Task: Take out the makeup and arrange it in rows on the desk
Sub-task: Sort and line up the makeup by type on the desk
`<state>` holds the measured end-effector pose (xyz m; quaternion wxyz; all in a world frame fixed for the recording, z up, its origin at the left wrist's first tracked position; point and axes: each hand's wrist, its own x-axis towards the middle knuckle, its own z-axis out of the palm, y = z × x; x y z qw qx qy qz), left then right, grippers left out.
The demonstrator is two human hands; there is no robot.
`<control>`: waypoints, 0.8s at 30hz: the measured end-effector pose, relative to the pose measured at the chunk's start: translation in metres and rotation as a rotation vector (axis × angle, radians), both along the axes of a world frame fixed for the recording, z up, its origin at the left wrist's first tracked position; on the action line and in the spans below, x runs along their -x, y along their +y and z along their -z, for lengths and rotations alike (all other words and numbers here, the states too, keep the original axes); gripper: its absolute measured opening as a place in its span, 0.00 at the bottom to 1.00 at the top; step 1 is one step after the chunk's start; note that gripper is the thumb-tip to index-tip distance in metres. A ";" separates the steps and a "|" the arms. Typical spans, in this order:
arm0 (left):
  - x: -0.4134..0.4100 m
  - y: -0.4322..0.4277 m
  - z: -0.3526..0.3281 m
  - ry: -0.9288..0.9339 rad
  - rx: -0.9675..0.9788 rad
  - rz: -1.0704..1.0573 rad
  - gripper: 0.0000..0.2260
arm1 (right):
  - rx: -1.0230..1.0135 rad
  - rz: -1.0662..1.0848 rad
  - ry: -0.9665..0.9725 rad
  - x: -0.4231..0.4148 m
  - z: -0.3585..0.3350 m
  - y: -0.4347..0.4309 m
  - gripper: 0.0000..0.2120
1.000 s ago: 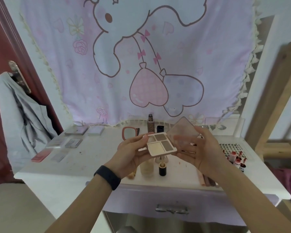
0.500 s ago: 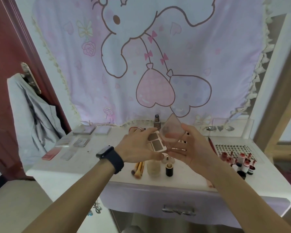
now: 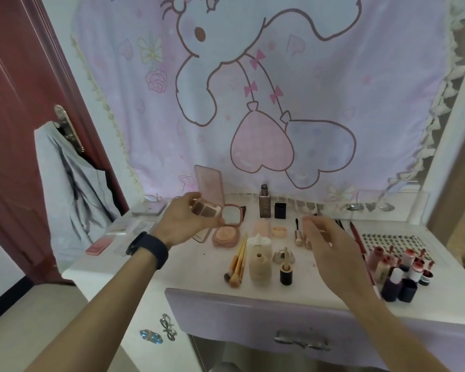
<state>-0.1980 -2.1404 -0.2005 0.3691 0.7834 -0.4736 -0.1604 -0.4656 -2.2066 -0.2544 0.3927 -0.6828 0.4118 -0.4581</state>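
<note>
Two hands are over the bench (image 3: 188, 267): flat cases (image 3: 100, 245) lie at its left edge, and the left hand (image 3: 183, 220) grips the open palette (image 3: 206, 209), lid standing up, just beside the round pink compact (image 3: 225, 235). Brushes (image 3: 236, 264) and a beige bottle (image 3: 260, 265) sit mid-bench. The right hand (image 3: 329, 244) hovers released, fingers loose, with lipsticks (image 3: 411, 267) clustered at the far right.

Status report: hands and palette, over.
Left hand grips open palette over desk. Right hand open, empty. Pink compact close beside palette.
</note>
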 end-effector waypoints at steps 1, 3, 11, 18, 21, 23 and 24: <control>-0.009 0.000 0.004 0.029 0.002 -0.050 0.40 | 0.026 0.032 0.011 0.003 0.011 0.001 0.04; -0.026 -0.003 0.017 0.074 -0.011 -0.141 0.38 | 0.040 0.053 0.068 0.007 0.035 0.002 0.07; -0.063 -0.030 0.075 0.012 -0.253 -0.299 0.34 | 0.056 -0.030 0.706 0.013 0.093 0.010 0.45; -0.073 -0.066 0.101 -0.123 -0.291 -0.359 0.38 | 0.207 -0.010 0.953 0.006 0.113 0.000 0.57; -0.072 -0.080 0.106 -0.161 -0.272 -0.394 0.36 | 0.263 0.000 1.015 0.005 0.120 -0.001 0.58; -0.071 -0.088 0.112 -0.185 -0.272 -0.406 0.35 | 0.243 -0.007 1.037 0.004 0.121 -0.002 0.58; -0.071 -0.090 0.116 -0.190 -0.272 -0.407 0.35 | 0.232 -0.011 1.040 0.004 0.120 -0.002 0.58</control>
